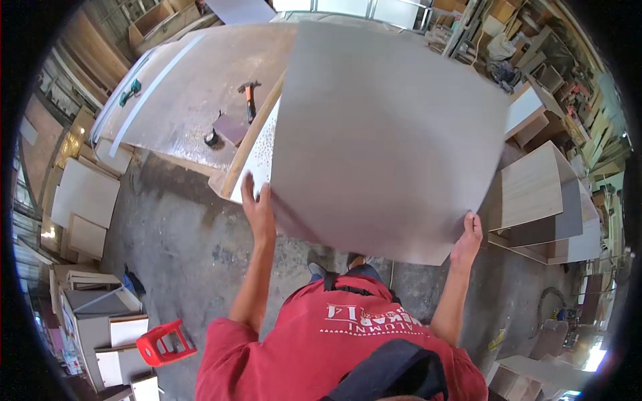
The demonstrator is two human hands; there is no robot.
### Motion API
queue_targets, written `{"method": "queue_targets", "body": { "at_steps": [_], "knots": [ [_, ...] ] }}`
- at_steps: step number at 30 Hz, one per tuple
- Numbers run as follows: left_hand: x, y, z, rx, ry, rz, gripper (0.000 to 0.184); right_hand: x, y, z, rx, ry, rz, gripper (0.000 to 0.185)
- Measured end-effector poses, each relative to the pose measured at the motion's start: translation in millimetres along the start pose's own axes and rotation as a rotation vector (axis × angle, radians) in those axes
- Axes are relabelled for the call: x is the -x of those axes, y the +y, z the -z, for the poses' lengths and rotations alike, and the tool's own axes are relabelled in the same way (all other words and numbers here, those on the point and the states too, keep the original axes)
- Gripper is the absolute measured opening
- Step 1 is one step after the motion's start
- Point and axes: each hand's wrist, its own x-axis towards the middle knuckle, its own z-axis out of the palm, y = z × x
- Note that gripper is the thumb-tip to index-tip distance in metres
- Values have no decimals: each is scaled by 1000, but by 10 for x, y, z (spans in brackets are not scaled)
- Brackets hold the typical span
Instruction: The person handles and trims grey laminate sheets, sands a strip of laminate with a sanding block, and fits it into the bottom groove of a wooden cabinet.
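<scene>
A large grey-brown board (388, 140) fills the middle of the head view, its near edge hanging out past the workbench over the floor. My right hand (467, 239) grips its near right corner, thumb on the face and the other fingers hidden behind the edge. At the near left edge is my left hand (259, 208), thumb by the board's side and fingers spread apart, not wrapped round it. Beneath the board's left side shows a white speckled surface (257, 160) beside a curved wooden edge strip (257, 134). What supports the board underneath is hidden.
On the workbench (180, 87) lie a hammer (249, 100), a roll of tape (212, 139), a small brown piece (231, 128) and a green power tool (130, 92). Cabinet boxes (531, 190) stand at right. A red stool (167, 343) and panels (87, 194) are at left.
</scene>
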Motion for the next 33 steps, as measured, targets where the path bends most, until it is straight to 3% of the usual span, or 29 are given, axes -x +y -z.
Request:
{"method": "queue_targets", "body": {
  "at_steps": [1, 3, 4, 6, 7, 9, 10, 12, 13, 14, 15, 16, 17, 18, 20, 21, 23, 26, 28, 33],
  "knots": [
    [124, -375, 137, -29, 96, 61, 56, -17, 129, 67, 10, 0, -14, 23],
    [454, -384, 330, 135, 89, 437, 49, -121, 616, 288, 266, -14, -150, 27],
    [523, -501, 460, 131, 92, 446, 49, -132, 868, 352, 273, -14, -157, 27],
    [570, -963, 820, -38, -188, 659, 46, -127, 1378, 506, 564, 4, -294, 28],
    [597, -1186, 989, -149, -271, 557, 44, -127, 1605, 601, 579, -6, -304, 28],
    [673, -1213, 1120, -186, -171, 520, 44, -99, 1913, 759, 360, -311, -644, 39],
    [695, -1187, 1176, -224, -87, 463, 45, 25, 1873, 736, 368, -319, -656, 39],
    [805, -1068, 1315, -236, -52, 509, 49, 388, 1815, 690, 855, -355, -414, 54],
    [913, -993, 1368, -493, -174, 210, 58, 593, 1898, 780, 655, -370, -345, 67],
    [1009, -926, 1409, -739, -295, -99, 66, 753, 1821, 779, 661, -380, -352, 67],
    [1117, -850, 1409, -746, -291, -87, 66, 925, 1618, 717, 625, -359, -393, 70],
    [1232, -781, 1359, -859, -481, -125, 75, 1037, 1510, 685, 586, -337, -432, 73],
    [1308, -750, 1300, -967, -673, -165, 84, 1080, 1589, 708, 533, -335, -307, 74],
    [1348, -748, 1252, -972, -673, -160, 84, 1044, 1650, 706, 533, -338, -313, 74],
    [1360, -734, 1161, -1124, -941, -177, 90, 902, 1742, 636, 584, -334, -296, 71],
    [1305, -766, 1110, -1130, -927, -219, 87, 848, 1702, 499, 578, -326, -297, 71],
    [1071, -868, 1038, -1154, -937, -278, 85, 728, 1526, 171, 504, -321, -499, 68],
    [685, -1097, 973, -1117, -910, -380, 78, 583, 1663, 24, 543, -316, -307, 68],
    [443, -1163, 890, -1084, -982, -453, 73, 455, 1796, 54, 555, -316, -343, 69],
    [316, -1064, 768, -1164, -1037, -375, 67, 471, 1731, 32, 544, -344, -398, 73]
  ]
}}
